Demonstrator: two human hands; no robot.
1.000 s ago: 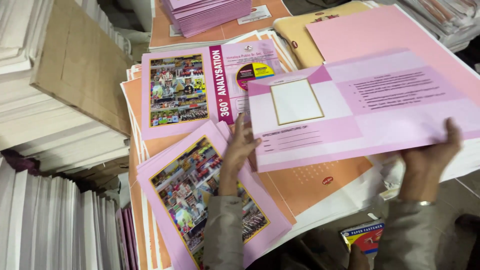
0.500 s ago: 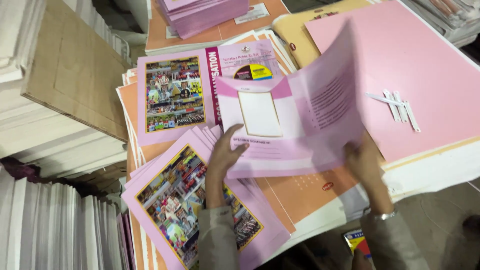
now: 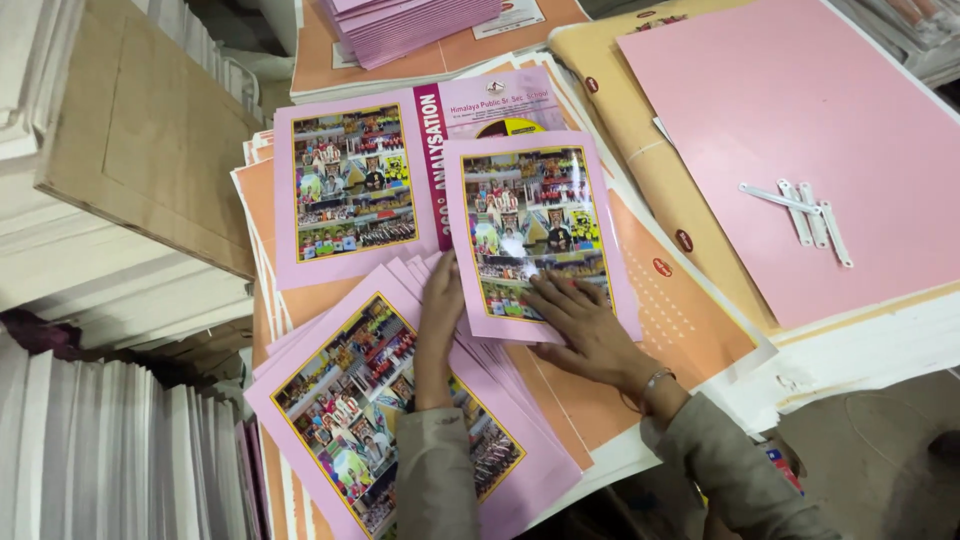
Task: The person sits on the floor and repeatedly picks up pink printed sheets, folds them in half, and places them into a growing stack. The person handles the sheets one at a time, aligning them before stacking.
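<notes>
A folded pink cover (image 3: 535,235) with a photo collage lay closed on the orange sheets (image 3: 690,320), overlapping the open pink cover (image 3: 350,190) just left of it. Right of it, white metal strips (image 3: 805,212) rested on a plain pink board (image 3: 800,130). The right hand (image 3: 585,325) pressed flat, fingers spread, on its lower edge; the left hand (image 3: 440,310) lay flat beside it, on the fanned pink covers (image 3: 370,400).

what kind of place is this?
Likely a print or binding workshop. Both hands, left hand and right hand, press a folded pink cover amid stacked pink covers, white paper stacks and metal file clips.
</notes>
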